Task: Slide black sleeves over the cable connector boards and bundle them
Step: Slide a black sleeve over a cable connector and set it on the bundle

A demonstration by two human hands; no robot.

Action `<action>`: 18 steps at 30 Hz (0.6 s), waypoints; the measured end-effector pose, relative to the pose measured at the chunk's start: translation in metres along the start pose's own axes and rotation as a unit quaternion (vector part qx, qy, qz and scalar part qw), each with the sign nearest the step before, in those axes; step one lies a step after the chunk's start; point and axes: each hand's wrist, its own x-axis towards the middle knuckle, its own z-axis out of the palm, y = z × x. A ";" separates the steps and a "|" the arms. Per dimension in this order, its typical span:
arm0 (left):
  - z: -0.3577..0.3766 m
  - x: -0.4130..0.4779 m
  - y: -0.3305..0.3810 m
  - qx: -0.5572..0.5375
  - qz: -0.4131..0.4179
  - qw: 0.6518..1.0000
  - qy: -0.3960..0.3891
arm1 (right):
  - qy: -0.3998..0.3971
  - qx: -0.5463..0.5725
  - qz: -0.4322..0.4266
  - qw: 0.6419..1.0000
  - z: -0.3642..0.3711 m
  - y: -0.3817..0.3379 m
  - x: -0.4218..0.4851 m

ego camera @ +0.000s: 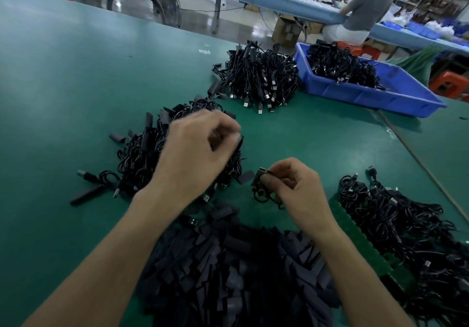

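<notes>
Two bare forearms enter from the lower edge and reach forward over the green table [63, 72]. The left hand [200, 149] is raised, back upward, with its fingers curled toward the thumb; it is motion-blurred. The right hand [299, 189] sits lower and nearer, knuckles up, fingers bent inward. Between the forearms lies a large pile of loose black sleeves [228, 270]. A middle heap of cables [137, 156], several ends sleeved, lies under the left hand, which hides the heap's right part. A farther heap [261, 80] lies beyond it, just beside a blue bin [368, 98] that holds more cables. On the right, a further cable pile [393, 215] rests on green board strips [355, 240]. A seated person [365, 6] works at a distant bench. The right hand's thumb and fingertips are clamped on a small connector board [262, 174], held above the table between the middle heap and the sleeve pile; its cable [264, 198] loops below the fingers. The left hand's fingertips are drawn close together, but the blur prevents telling whether they hold anything.
</notes>
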 end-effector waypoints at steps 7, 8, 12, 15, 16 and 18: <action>0.039 -0.017 -0.002 -0.158 -0.109 0.961 -0.201 | -0.018 0.211 0.015 0.977 -0.004 0.004 0.000; 0.041 -0.018 -0.004 -0.180 -0.118 0.954 -0.208 | -0.030 0.223 0.024 0.974 -0.005 0.006 0.000; 0.045 -0.017 -0.004 -0.254 -0.136 0.929 -0.232 | -0.085 0.269 0.066 0.957 -0.007 0.009 0.002; 0.043 -0.016 -0.002 -0.314 -0.147 0.906 -0.243 | -0.136 0.295 0.068 0.943 -0.013 0.007 0.004; 0.043 -0.016 -0.002 -0.328 -0.150 0.901 -0.242 | -0.151 0.298 0.065 0.940 -0.014 0.005 0.006; 0.042 -0.016 -0.002 -0.340 -0.155 0.896 -0.239 | -0.167 0.299 0.060 0.938 -0.015 0.003 0.008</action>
